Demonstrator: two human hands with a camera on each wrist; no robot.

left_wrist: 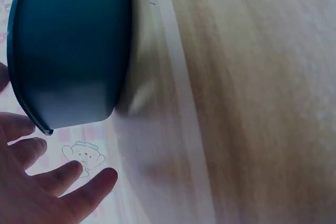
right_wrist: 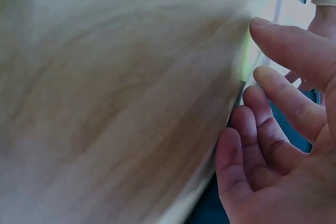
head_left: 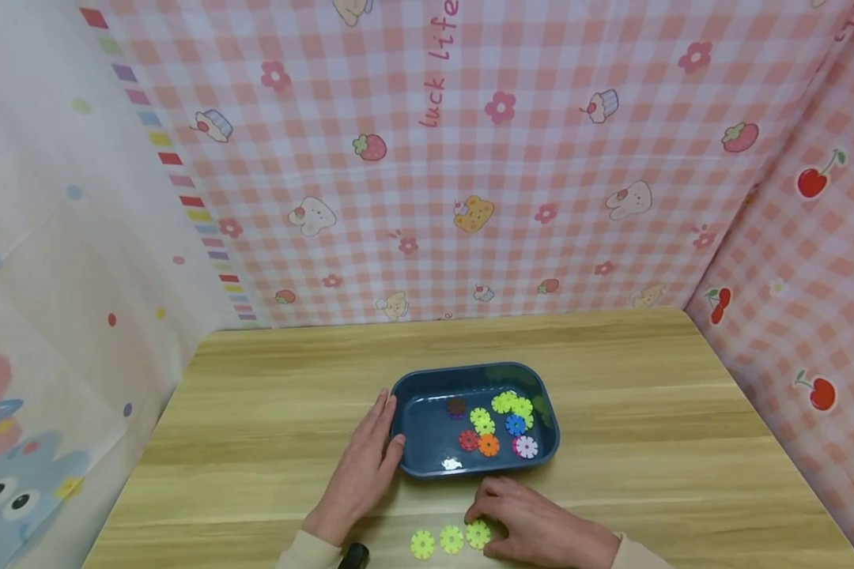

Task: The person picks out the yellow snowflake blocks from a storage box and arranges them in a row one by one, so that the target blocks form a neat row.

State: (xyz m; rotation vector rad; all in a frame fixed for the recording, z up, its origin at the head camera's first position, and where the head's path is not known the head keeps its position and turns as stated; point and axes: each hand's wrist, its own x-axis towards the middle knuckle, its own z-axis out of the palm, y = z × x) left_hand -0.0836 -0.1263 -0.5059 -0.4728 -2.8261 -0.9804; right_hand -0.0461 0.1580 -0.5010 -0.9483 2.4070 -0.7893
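Observation:
A dark blue plastic basin (head_left: 427,431) stands on the table, also seen from the side as a dark wall (left_wrist: 73,51) in the left wrist view. My left hand (head_left: 359,466) lies along its left end, fingers extended, the thumb at the rim. In front of the basin, three yellow-green snowflake discs form a row: a left one (head_left: 422,544), a middle one (head_left: 451,540) and a right one (head_left: 478,534). My right hand (head_left: 537,523) holds the right disc between thumb and index finger at the tabletop; only its thin edge (right_wrist: 245,59) shows in the right wrist view.
Inside the basin, mostly toward its right, lie several discs: yellow-green ones (head_left: 505,402), a blue one (head_left: 515,425), an orange one (head_left: 489,445), a red one (head_left: 468,440), a white one (head_left: 526,447) and a dark one (head_left: 456,407). Patterned cloth (head_left: 470,158) walls the wooden table (head_left: 270,395).

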